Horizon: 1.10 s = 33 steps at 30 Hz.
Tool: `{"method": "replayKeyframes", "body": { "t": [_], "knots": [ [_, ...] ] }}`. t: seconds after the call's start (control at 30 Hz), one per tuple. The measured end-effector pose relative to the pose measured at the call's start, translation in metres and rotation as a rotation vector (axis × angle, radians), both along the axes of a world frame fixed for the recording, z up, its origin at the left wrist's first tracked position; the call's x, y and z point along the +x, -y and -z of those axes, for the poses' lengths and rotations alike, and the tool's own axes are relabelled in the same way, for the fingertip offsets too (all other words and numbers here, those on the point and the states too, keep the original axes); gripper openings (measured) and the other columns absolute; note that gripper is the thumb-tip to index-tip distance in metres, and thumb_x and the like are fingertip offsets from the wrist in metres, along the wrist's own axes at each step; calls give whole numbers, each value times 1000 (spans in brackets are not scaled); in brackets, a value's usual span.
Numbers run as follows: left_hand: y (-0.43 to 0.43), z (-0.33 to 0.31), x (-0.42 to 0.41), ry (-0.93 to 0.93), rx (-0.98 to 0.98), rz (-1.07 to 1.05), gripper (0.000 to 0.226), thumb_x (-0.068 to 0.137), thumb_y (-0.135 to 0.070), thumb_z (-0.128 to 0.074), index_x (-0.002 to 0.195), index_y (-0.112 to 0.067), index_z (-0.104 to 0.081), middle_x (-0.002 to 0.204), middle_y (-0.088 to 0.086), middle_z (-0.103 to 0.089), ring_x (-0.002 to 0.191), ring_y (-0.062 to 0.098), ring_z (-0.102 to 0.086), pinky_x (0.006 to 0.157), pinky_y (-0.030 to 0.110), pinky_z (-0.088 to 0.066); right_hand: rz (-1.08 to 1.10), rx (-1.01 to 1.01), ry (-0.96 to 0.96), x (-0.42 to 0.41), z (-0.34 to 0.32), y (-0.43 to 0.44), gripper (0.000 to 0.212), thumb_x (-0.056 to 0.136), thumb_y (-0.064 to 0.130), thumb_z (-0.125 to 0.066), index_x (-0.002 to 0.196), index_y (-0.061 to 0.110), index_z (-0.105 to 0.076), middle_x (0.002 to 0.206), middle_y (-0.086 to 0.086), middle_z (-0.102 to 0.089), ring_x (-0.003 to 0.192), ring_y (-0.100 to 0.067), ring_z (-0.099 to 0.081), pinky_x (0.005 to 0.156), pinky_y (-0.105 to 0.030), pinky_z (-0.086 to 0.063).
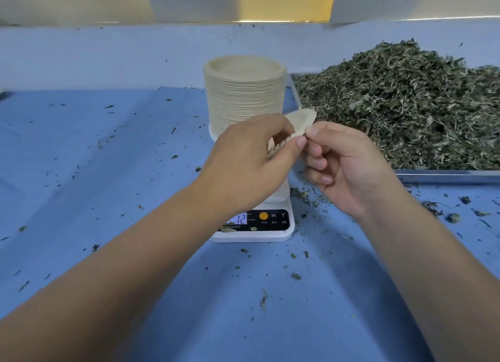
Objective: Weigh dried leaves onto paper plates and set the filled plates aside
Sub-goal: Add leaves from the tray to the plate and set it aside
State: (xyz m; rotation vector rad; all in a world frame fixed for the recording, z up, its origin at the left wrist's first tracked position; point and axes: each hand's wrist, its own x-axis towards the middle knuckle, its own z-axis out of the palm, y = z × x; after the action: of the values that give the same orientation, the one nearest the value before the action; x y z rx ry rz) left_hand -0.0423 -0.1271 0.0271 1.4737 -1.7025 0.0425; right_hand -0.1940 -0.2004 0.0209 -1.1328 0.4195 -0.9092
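A tall stack of beige paper plates [244, 91] stands behind a white digital scale [270, 233] whose lit display shows 12. Above the scale, my left hand [249, 161] grips a few paper plates [301, 122] held on edge, thumb on their rim. My right hand [349, 164] pinches the rim of the same plates from the right with thumb and forefinger. A large heap of dried green leaves [405, 104] fills a metal tray [446, 173] at the right. The scale's platform is mostly hidden by my hands.
A blue cloth [108, 172] covers the table, strewn with leaf crumbs, thickest in front of the tray and around the scale. A pale wall with a yellow panel [286, 2] rises at the back.
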Motion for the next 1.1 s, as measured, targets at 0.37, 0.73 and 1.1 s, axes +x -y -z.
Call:
{"method": "replayKeyframes", "body": {
  "t": [0.37, 0.73, 1.1],
  "knots": [
    [-4, -6, 0, -103, 80, -39, 11, 96, -29, -69, 90, -26, -77, 77, -12, -66, 71, 16, -56, 70, 36, -48, 106, -148, -123, 7, 4, -1, 26, 85, 11, -57, 63, 16, -69, 60, -2, -58, 44, -10, -35, 41, -20, -17],
    [-3, -1, -2, -64, 42, -35, 31, 98, -35, -63, 85, -10, -75, 70, 4, -59, 73, 16, -49, 69, 40, -45, 156, -139, -145, 8, 4, -4, 32, 83, 12, -58, 53, 21, -66, 51, 2, -41, 42, -10, -22, 40, -19, -17],
    [-2, 8, -19, -368, 129, -16, 24, 88, -34, -67, 82, -11, -75, 59, 3, -51, 55, 10, -40, 58, 29, -35, 287, -4, -181, 14, 5, -7, 27, 64, 12, -50, 44, 25, -38, 51, 3, -25, 41, -10, -18, 39, -17, -16]
  ]
}}
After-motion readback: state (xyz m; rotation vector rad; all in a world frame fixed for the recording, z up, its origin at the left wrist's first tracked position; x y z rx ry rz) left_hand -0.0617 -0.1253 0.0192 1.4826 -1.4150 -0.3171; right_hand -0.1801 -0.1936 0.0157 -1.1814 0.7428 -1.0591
